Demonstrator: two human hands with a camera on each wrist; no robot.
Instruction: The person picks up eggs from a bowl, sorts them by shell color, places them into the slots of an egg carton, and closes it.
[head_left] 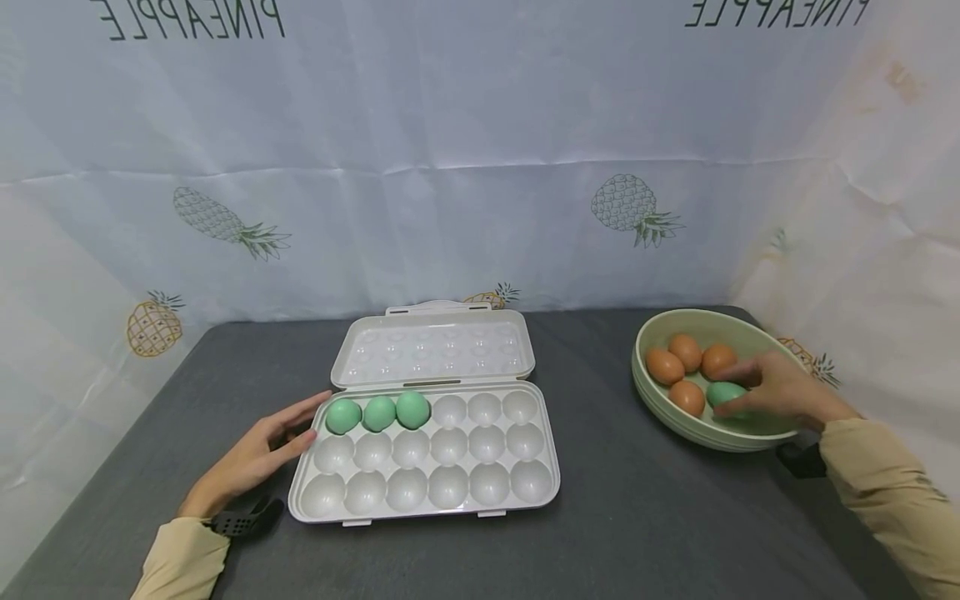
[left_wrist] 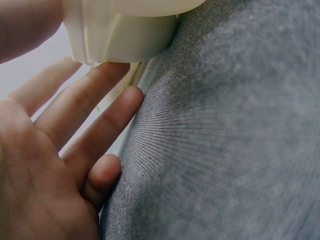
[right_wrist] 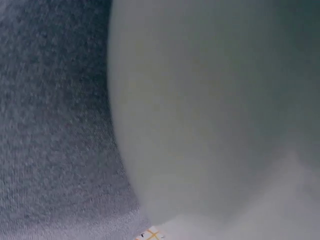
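Note:
A white egg tray (head_left: 424, 462) lies open in the middle of the table, its lid (head_left: 433, 347) folded back. Three green eggs (head_left: 378, 412) fill the left end of its far row. My left hand (head_left: 258, 454) lies flat on the table with straight fingers (left_wrist: 95, 107) touching the tray's left wall (left_wrist: 120, 42). At the right, a pale green bowl (head_left: 693, 437) holds several brown eggs (head_left: 686, 371) and one green egg (head_left: 723, 393). My right hand (head_left: 776, 392) reaches into the bowl, its fingers curled round the green egg. The right wrist view shows only the bowl's outer wall (right_wrist: 215, 110).
A dark grey cloth (head_left: 637, 517) covers the table. A white pineapple-print backdrop (head_left: 465, 167) stands close behind and wraps round both sides. Most tray cups hold nothing.

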